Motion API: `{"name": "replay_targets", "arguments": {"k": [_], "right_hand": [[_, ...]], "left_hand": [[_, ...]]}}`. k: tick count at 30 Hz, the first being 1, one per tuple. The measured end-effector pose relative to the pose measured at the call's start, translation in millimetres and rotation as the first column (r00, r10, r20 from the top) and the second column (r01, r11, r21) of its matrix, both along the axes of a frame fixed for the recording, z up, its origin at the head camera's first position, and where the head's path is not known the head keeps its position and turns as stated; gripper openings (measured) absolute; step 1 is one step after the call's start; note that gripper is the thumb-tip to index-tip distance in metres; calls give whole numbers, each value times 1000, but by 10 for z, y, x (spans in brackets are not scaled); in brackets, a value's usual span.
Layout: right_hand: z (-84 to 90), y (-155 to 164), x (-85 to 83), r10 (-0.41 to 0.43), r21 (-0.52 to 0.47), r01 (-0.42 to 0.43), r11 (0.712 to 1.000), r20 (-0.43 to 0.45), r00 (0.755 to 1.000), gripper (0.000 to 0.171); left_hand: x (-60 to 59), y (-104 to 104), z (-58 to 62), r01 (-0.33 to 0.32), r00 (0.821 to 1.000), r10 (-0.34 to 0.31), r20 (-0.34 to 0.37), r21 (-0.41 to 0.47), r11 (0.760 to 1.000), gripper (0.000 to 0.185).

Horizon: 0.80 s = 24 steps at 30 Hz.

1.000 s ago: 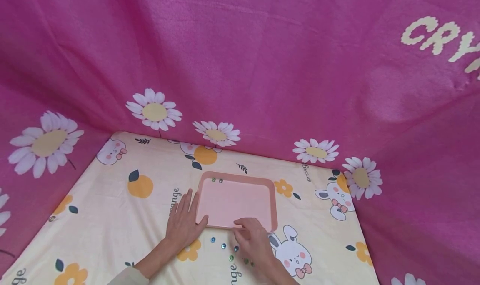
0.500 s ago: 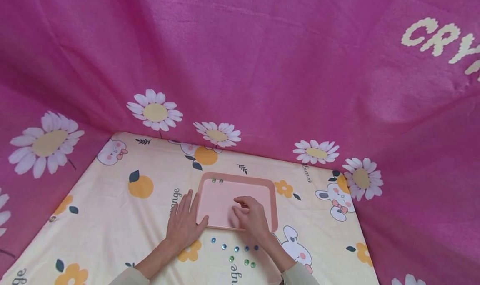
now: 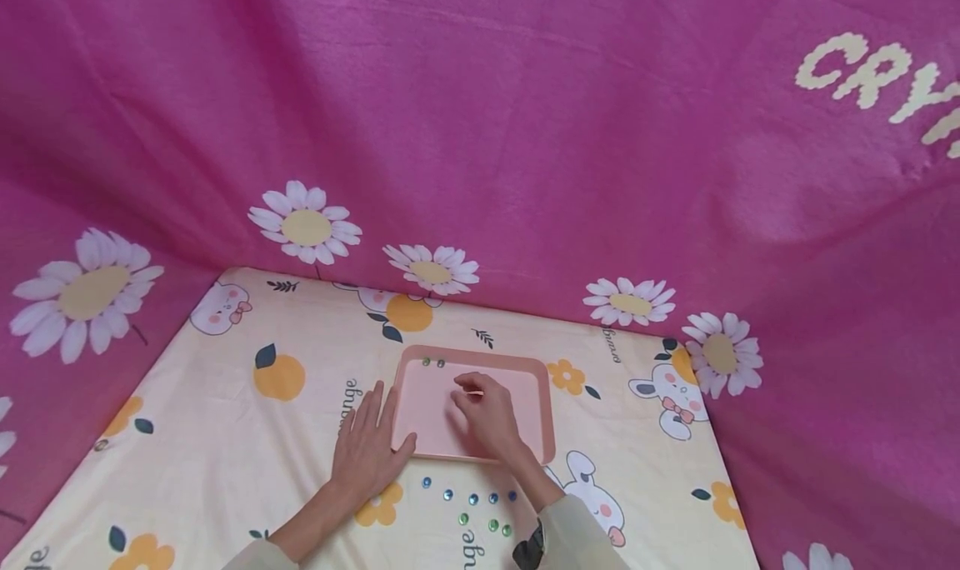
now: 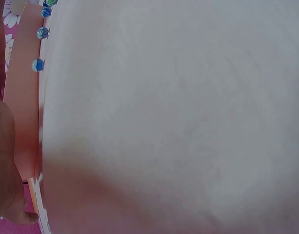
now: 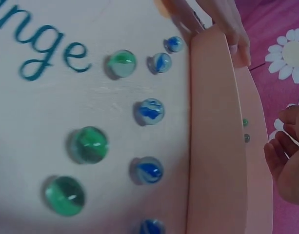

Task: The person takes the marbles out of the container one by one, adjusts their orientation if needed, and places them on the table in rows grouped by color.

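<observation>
My left hand (image 3: 367, 449) lies with fingers spread along the left side of a shallow pink tray (image 3: 547, 420), its thumb by the near left corner. Over the inside of the tray hovers my right hand (image 3: 487, 412), thumb and fingers bent toward each other; I cannot tell whether something is between them. A green marble (image 3: 426, 361) and a greyish marble (image 3: 441, 363) sit at the tray's far left. On the cloth before the tray are a row of blue-swirled marbles (image 5: 151, 111) and several green marbles (image 5: 90, 145), clearly seen in the right wrist view.
A cream cloth (image 3: 225, 437) printed with oranges, flowers and rabbits covers the table. One small marble-like ball (image 3: 101, 445) lies near its left edge. Magenta fabric (image 3: 480, 137) with daisies hangs behind and at both sides.
My right hand has moved from the tray's near edge forward and slightly left over its inside, uncovering more blue and green marbles on the cloth. My left hand stays put.
</observation>
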State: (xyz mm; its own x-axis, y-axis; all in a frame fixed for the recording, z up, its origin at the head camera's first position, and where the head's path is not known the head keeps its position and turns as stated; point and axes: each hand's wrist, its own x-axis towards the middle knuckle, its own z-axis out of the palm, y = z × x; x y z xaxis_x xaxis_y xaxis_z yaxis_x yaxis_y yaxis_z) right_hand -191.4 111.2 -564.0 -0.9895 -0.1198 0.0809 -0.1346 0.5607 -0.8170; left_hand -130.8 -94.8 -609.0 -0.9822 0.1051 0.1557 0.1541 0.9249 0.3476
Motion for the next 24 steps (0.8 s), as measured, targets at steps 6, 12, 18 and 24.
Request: {"name": "replay_targets", "arguments": {"k": [6, 12, 18, 24], "right_hand": [[-35, -63, -139, -18, 1, 18, 1000, 10, 1000, 28], [-84, -133, -231, -28, 3, 27, 1000, 25, 999, 28], [-165, -193, -283, -73, -22, 75, 997, 57, 996, 25], [-262, -224, -346, -122, -35, 128, 991, 145, 982, 24]], "left_hand": [[-11, 16, 14, -3, 1000, 3, 11, 0, 1000, 82], [-6, 29, 24, -8, 1000, 8, 22, -11, 1000, 83], [-11, 30, 15, -9, 999, 10, 38, -11, 1000, 84], [-9, 19, 14, -10, 998, 10, 57, -8, 1000, 85]]}}
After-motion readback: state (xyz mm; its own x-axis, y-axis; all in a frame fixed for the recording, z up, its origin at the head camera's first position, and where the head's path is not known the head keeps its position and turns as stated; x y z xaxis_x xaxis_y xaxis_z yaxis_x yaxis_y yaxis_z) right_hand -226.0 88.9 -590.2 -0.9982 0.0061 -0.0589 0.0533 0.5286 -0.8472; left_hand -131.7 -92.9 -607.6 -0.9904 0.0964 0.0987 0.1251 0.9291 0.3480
